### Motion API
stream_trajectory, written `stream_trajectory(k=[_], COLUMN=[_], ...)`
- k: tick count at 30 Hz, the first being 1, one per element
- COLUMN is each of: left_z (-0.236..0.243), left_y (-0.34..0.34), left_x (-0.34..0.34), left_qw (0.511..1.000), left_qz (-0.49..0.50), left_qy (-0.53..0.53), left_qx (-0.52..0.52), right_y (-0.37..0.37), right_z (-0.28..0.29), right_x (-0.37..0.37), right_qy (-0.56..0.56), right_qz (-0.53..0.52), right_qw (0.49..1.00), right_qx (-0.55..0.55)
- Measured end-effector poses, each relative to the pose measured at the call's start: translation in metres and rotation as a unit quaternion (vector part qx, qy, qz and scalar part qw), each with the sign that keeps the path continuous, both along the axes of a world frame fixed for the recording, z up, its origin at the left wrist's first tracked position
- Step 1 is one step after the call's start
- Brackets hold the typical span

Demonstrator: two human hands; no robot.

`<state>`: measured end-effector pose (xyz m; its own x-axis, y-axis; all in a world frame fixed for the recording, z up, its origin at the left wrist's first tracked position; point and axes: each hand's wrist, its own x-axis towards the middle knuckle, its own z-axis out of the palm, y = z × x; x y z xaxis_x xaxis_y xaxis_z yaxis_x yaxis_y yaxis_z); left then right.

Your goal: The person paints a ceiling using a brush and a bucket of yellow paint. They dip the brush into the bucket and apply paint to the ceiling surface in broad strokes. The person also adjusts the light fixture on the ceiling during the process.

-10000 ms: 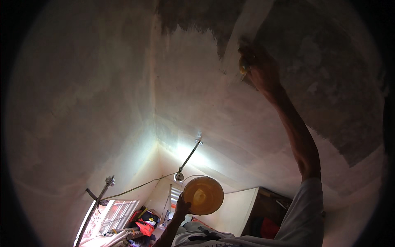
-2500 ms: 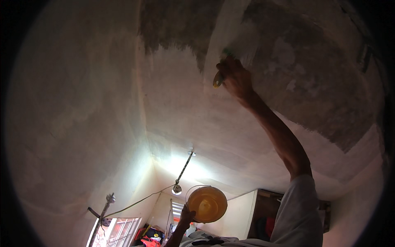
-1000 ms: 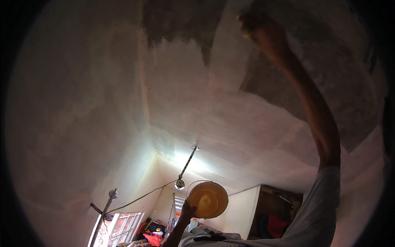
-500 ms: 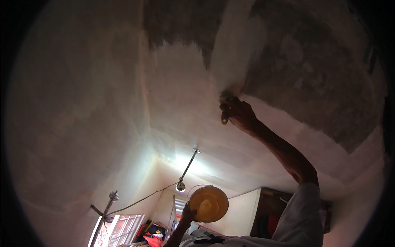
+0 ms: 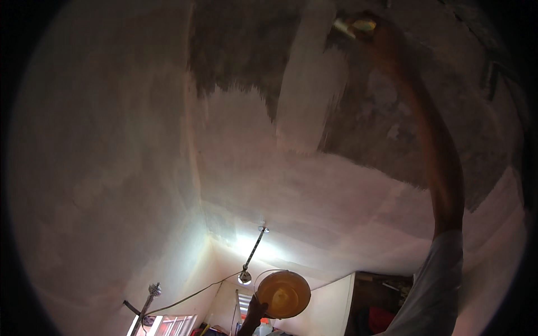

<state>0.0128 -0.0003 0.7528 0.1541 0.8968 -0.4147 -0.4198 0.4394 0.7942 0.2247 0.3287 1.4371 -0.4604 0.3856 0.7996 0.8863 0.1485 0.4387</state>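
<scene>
I see a pale ceiling (image 5: pixel 168 140) with a dark grey unpainted patch (image 5: pixel 241 50), a rod with a lamp (image 5: pixel 245 277) hanging, a bright window (image 5: pixel 168 325) low at left and a dark wooden cabinet (image 5: pixel 375 302) at right.

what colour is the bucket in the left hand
Yellow-orange, seen from below in the head view: the bucket held up by the left hand.

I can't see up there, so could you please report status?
Right hand grips brush on ceiling. Left hand holds orange bucket. Nothing obstructing.
</scene>
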Motion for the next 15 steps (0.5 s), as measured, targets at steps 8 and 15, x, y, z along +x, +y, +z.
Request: stream_trajectory(k=[8, 15], left_z=[0.011, 0.01], left_y=[0.005, 0.007], left_x=[0.016, 0.019], left_qw=[0.999, 0.999], left_qz=[-0.036, -0.03], left_qy=[-0.026, -0.033], left_qx=[-0.015, -0.009], right_y=[0.015, 0.009], right_z=[-0.027, -0.013], right_x=[0.025, 0.015], right_qy=[-0.261, 0.209], right_qz=[-0.021, 0.288], right_qw=[0.939, 0.933], right_qx=[0.221, -0.05])
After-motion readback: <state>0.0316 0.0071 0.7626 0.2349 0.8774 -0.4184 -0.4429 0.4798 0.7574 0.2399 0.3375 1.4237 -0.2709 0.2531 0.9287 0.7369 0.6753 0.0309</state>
